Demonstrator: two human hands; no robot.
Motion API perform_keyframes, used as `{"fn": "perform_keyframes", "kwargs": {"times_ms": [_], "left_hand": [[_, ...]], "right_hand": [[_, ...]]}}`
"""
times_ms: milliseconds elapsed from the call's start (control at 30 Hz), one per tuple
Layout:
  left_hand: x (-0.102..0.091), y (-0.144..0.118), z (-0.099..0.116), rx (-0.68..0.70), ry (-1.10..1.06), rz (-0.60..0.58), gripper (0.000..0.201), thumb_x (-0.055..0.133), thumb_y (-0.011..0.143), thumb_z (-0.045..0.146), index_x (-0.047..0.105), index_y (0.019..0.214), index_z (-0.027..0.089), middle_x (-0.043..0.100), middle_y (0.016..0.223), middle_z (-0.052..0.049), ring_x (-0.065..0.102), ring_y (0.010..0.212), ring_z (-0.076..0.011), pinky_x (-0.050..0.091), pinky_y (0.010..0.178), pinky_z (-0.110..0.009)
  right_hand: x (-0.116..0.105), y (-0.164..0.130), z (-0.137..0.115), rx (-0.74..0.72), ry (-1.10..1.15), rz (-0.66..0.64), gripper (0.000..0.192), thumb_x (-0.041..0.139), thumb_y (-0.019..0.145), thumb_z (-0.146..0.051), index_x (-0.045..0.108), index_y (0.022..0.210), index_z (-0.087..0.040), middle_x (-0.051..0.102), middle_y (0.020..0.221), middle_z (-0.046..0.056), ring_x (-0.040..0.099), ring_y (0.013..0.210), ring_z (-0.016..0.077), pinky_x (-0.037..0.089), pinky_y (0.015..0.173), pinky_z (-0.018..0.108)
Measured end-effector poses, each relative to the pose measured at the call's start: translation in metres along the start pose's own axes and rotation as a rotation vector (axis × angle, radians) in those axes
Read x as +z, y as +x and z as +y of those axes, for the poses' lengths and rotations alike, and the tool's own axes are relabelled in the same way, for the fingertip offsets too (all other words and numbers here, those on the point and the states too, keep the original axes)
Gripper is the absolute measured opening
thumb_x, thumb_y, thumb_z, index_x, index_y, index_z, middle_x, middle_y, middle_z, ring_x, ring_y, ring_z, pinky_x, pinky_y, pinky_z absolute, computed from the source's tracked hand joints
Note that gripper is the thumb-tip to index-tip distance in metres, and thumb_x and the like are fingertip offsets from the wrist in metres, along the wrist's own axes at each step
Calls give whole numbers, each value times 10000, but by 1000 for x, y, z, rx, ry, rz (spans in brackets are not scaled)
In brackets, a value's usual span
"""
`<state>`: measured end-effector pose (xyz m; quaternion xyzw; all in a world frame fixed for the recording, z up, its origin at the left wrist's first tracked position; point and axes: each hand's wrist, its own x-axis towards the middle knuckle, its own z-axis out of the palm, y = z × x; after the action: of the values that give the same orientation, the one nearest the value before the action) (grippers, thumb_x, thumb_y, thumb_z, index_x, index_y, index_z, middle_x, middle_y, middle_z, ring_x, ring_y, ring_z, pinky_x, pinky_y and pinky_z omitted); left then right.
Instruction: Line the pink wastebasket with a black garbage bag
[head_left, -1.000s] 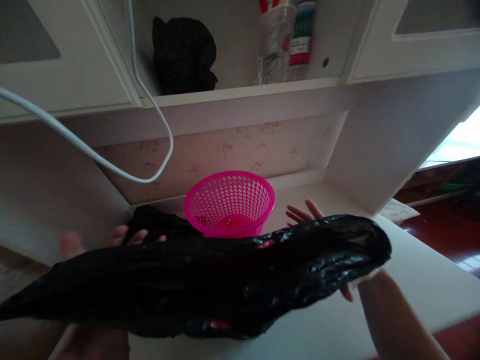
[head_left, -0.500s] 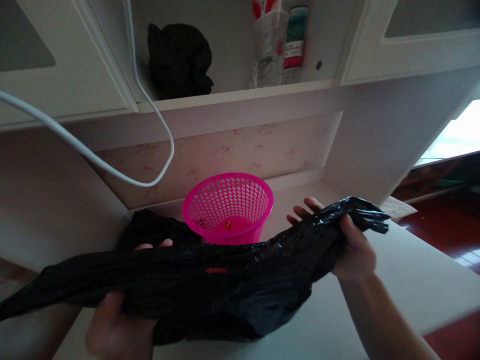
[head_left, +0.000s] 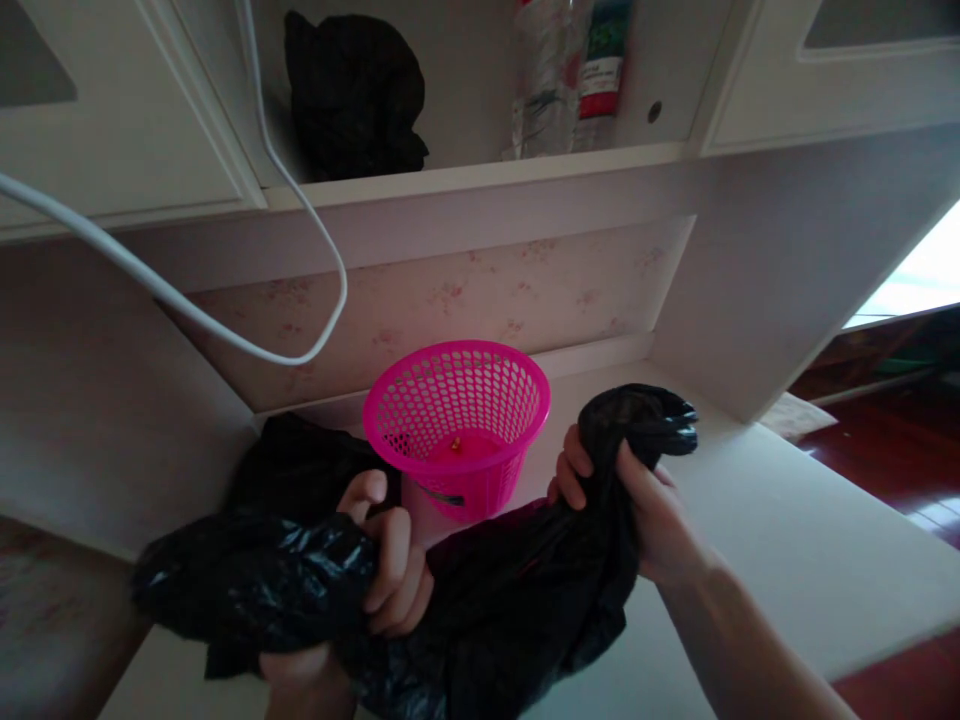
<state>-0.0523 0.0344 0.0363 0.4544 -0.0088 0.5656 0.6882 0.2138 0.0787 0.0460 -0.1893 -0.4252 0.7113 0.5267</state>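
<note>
- left hand (head_left: pixel 390 570) and right hand (head_left: pixel 637 500) each clenched a bunched end of the black plastic bag (head_left: pixel 510 600).
- thin film could tear under a hard pull.
- slack could knock the pink basket (head_left: pixel 457 420) just behind.

Both hands (head_left: pixel 390 570) (head_left: pixel 637 500) gripping black bag (head_left: pixel 517 590); pink basket (head_left: pixel 457 420) behind.

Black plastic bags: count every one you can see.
3: one black bag gripped by both hands, one black heap left of the pink basket, one black bundle on the shelf. Others may be hidden.
</note>
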Motion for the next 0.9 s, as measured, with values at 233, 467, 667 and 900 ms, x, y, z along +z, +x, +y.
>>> {"fn": "perform_keyframes", "kwargs": {"times_ms": [233,467,667,900], "left_hand": [[3,16,-29,-495,24,55,519,690,981,456,605,1485,369,773,895,-45,559,401,-73,414,368,-141],[33,28,-51,-686,284,323,449,923,705,548,835,762,112,557,450,-2,440,311,-67,276,299,-159],[30,26,-55,-596,338,523,320,938,671,423,796,741,145,705,601,-15,504,371,-69,373,363,-172],[27,19,-58,-455,413,471,393,981,652,323,752,957,230,725,747,45,670,632,-118,586,661,-211]], "right_hand": [[12,7,2,140,-229,-40,500,676,953,-645,679,1195,-208,726,1039,55,680,896,183,576,878,322],[25,15,5,-397,-1080,-162,145,613,1026,-293,706,956,-205,576,1075,66,568,1024,171,497,909,303],[18,-15,7,-459,-955,-79,242,614,1047,-408,568,1257,-297,570,936,-3,565,823,134,490,709,249],[28,-19,-8,-630,-1111,-302,170,664,1015,-355,676,1116,-219,700,797,12,612,668,123,491,635,247]]}}
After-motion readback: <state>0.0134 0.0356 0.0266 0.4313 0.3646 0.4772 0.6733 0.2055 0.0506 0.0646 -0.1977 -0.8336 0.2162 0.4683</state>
